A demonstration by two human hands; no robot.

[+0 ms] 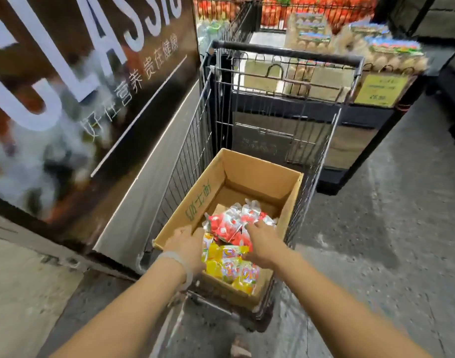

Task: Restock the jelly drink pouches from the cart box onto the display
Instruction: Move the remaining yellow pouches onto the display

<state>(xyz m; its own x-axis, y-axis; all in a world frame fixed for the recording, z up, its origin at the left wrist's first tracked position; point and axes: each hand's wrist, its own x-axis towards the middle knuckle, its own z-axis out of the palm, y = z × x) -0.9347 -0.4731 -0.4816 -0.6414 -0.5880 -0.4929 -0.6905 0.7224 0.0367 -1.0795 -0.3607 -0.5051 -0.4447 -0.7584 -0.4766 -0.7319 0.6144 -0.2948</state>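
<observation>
Head view: cardboard box (247,182) in wire cart (322,161), partly emptied; red jelly pouches (227,224) and yellow jelly pouches (229,267) remaining inside. Left hand (187,244) and right hand (261,241) reaching in, finger state indeterminable. Restocking unfinished; no jelly display identifiable.

Shop, grocery kind. Wire shopping cart (249,140) stands mid-aisle on grey concrete floor (402,228), open cardboard box (257,174) inside with loose stock of red and yellow snack pouches (229,244). Far right: stacked egg cartons (355,45) on dark display stand, yellow price sign (380,90) clipped at its front. Far centre: black wire racks (311,11) holding red produce, blurred. Left: large dark advertising panel (79,81) with big white letters and Chinese slogan, metal trim along its base.
</observation>
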